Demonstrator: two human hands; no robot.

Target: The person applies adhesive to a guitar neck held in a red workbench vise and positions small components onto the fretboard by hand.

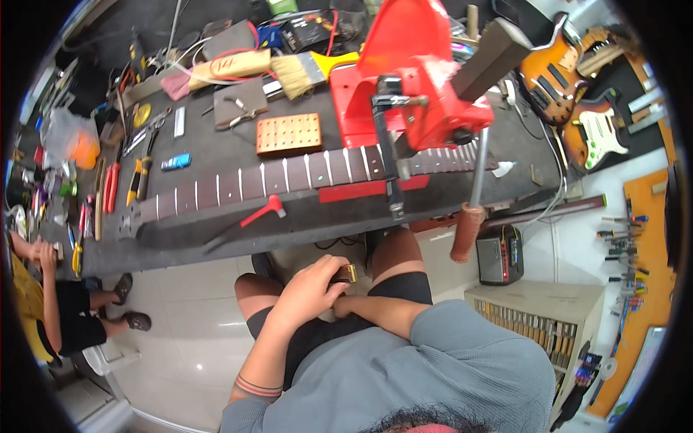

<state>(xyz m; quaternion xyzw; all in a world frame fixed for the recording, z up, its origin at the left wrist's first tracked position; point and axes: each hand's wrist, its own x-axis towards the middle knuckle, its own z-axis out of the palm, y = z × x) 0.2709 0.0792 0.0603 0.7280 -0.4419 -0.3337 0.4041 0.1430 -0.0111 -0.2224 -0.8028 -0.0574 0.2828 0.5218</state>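
Note:
My left hand (pixel 312 285) is closed round a small dark object with a gold-coloured edge (pixel 348 274), held over my lap. My right hand (pixel 341 307) lies just below it, mostly hidden behind the left, so its fingers cannot be made out. Beyond both hands, a guitar neck with a dark fretboard (pixel 253 177) lies along the bench edge under a red press (pixel 440 119) with a black clamp (pixel 390 169) and a leather-wrapped lever (pixel 468 231). A small red hammer (pixel 273 206) rests below the neck, near a drilled copper-coloured block (pixel 287 132).
Pliers (pixel 136 180), a brush (pixel 296 76) and other tools crowd the bench (pixel 209 137). Guitar bodies (pixel 548 72) are at right, above a small amplifier (pixel 498 256), a drawer cabinet (pixel 577 303) and a tool board (pixel 639 202). A co-worker (pixel 58 310) works at far left.

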